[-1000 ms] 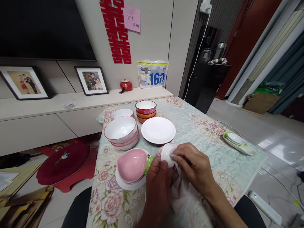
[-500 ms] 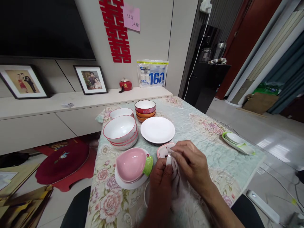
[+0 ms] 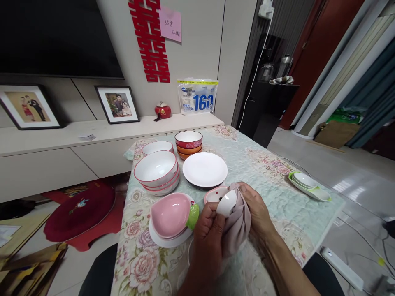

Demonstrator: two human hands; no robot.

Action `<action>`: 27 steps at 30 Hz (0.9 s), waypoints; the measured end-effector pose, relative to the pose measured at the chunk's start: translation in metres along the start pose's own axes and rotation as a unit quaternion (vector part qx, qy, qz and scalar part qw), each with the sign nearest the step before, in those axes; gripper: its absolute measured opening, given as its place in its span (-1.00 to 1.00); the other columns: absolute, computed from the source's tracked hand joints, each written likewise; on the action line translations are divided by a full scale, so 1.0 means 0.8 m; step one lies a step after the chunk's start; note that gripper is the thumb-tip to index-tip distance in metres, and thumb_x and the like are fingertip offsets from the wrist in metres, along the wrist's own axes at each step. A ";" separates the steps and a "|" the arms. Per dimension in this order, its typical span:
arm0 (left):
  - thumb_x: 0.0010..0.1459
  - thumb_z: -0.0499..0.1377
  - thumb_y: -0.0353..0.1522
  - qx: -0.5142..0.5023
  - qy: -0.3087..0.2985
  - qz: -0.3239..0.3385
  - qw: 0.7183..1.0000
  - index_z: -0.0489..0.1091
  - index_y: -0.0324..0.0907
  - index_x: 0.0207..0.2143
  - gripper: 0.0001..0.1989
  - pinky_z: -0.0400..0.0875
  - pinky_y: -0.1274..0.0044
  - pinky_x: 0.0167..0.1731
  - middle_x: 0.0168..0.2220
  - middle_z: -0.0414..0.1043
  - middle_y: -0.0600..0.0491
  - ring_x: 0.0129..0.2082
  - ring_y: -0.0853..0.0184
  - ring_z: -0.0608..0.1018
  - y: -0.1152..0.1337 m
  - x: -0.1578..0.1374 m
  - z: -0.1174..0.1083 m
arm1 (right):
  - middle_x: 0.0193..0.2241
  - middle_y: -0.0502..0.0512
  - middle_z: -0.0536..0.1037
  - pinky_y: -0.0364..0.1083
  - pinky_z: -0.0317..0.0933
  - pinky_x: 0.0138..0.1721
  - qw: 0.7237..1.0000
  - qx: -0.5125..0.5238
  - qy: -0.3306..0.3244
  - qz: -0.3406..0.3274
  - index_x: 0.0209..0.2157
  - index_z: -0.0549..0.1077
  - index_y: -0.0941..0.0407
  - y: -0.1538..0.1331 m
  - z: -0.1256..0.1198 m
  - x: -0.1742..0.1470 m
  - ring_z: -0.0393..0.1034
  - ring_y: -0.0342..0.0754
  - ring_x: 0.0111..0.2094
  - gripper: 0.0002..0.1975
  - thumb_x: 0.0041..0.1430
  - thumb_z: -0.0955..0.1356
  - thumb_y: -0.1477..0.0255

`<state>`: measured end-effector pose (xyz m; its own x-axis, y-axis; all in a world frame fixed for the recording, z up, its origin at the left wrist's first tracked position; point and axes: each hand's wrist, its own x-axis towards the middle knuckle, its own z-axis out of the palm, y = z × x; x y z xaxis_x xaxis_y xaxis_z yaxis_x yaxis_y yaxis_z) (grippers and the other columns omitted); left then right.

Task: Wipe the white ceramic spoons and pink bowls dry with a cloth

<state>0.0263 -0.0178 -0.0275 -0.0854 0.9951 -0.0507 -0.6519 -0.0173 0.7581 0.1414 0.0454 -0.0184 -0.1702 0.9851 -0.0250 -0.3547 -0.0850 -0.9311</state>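
Observation:
Between thumb and fingers, my left hand [image 3: 210, 232] grips a small white dish [image 3: 226, 204], tilted so its smooth face shows. My right hand [image 3: 255, 209] is closed on a greyish-pink cloth [image 3: 237, 230], which wraps the dish's right side and hangs below it. Just behind the hands is a pinkish dish with dark and red spots [image 3: 212, 196], partly covered. Left of my left hand, a pink peach-shaped bowl [image 3: 170, 214] with a green leaf rests on a white plate [image 3: 168, 243]. The rim of another white dish [image 3: 190, 251] peeks out beneath my left forearm.
White plates [image 3: 205, 169] are stacked mid-table. Red-rimmed white bowls [image 3: 156, 168] stand at left, and red and orange bowls [image 3: 189, 144] behind. Small white dishes [image 3: 304, 180] sit in a green-edged tray [image 3: 317, 193] near the right table edge. A floral cloth [image 3: 143, 263] covers the table.
The small white dish has turned from nearly edge-on to show its broad face. My right hand has shifted slightly right, and the cloth now bunches around the dish.

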 end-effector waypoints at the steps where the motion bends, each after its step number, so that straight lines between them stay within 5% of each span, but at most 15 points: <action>1: 0.16 0.31 -0.30 -0.006 -0.016 -0.016 1.000 0.54 -0.14 -0.21 -0.84 0.40 0.46 -0.14 -0.26 0.55 0.02 -0.26 0.28 0.51 0.002 0.000 -0.001 | -0.46 0.03 0.59 -0.14 0.28 -0.48 1.000 -0.019 0.002 -0.007 -0.27 0.52 0.10 -0.001 -0.002 -0.002 0.42 -0.06 -0.52 -0.60 0.18 0.40 0.02; 7: 0.15 0.33 -0.26 0.092 -0.041 -0.022 0.995 0.49 -0.21 -0.37 -0.81 0.19 0.61 -0.46 -0.52 0.31 0.17 -0.50 0.45 0.28 0.011 0.000 -0.010 | -0.41 0.02 0.55 -0.14 0.27 -0.40 0.975 -0.181 -0.049 -0.119 -0.22 0.55 0.08 -0.010 -0.016 -0.006 0.41 -0.07 -0.42 -0.71 0.30 0.34 0.15; 12: 0.12 0.35 -0.26 0.069 -0.015 0.019 0.997 0.50 -0.20 -0.36 -0.81 0.31 0.55 -0.34 -0.43 0.44 0.09 -0.40 0.36 0.39 0.005 0.001 -0.006 | -0.15 0.14 0.57 0.01 0.33 -0.09 0.856 -0.359 -0.095 -0.359 -0.10 0.55 0.05 -0.019 0.003 -0.012 0.47 0.04 -0.10 -0.80 0.31 0.32 0.44; 15: 0.15 0.33 -0.22 0.078 -0.004 0.032 0.996 0.49 -0.19 -0.37 -0.79 0.34 0.53 -0.32 -0.41 0.45 0.07 -0.37 0.34 0.41 0.001 0.000 -0.004 | -0.09 0.16 0.58 0.12 0.30 0.01 0.793 -0.412 -0.124 -0.431 -0.08 0.55 0.04 -0.022 0.015 -0.017 0.45 0.09 -0.01 -0.75 0.28 0.31 0.53; 18: 0.14 0.33 -0.19 0.098 0.005 0.047 0.994 0.51 -0.18 -0.39 -0.76 0.35 0.51 -0.33 -0.43 0.46 0.05 -0.39 0.31 0.42 0.001 -0.001 -0.004 | -0.13 0.16 0.59 0.06 0.35 -0.04 0.822 -0.381 -0.095 -0.413 -0.10 0.56 0.05 -0.017 0.016 -0.016 0.48 0.06 -0.05 -0.77 0.31 0.30 0.51; 23: 0.13 0.33 -0.27 0.141 -0.002 0.069 0.988 0.57 -0.16 -0.34 -0.87 0.36 0.50 -0.26 -0.40 0.51 0.07 -0.34 0.28 0.48 0.007 -0.002 -0.005 | -0.28 0.12 0.63 -0.04 0.40 -0.26 0.951 -0.239 0.024 -0.195 -0.19 0.55 0.08 -0.005 0.002 -0.008 0.54 0.02 -0.27 -0.76 0.40 0.27 0.29; 25: 0.15 0.32 -0.31 0.154 -0.002 0.075 0.985 0.57 -0.14 -0.33 -0.91 0.36 0.49 -0.20 -0.35 0.54 0.07 -0.30 0.28 0.49 0.009 -0.003 -0.004 | -0.30 0.11 0.64 -0.06 0.39 -0.31 0.961 -0.220 0.052 -0.158 -0.17 0.54 0.09 -0.002 -0.001 -0.008 0.54 0.00 -0.32 -0.74 0.40 0.27 0.26; 27: 0.15 0.32 -0.31 0.141 0.006 0.076 0.987 0.56 -0.15 -0.34 -0.91 0.35 0.49 -0.20 -0.34 0.55 0.07 -0.30 0.28 0.49 0.009 -0.002 -0.003 | -0.21 0.13 0.63 -0.03 0.39 -0.17 0.939 -0.258 0.052 -0.222 -0.14 0.54 0.08 -0.003 0.001 -0.011 0.53 0.03 -0.20 -0.77 0.40 0.27 0.31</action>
<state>0.0199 -0.0201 -0.0238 -0.1756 0.9818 0.0720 -0.3957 -0.1374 0.9081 0.1427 0.0370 -0.0159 -0.0103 0.9175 0.3977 0.1274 0.3956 -0.9095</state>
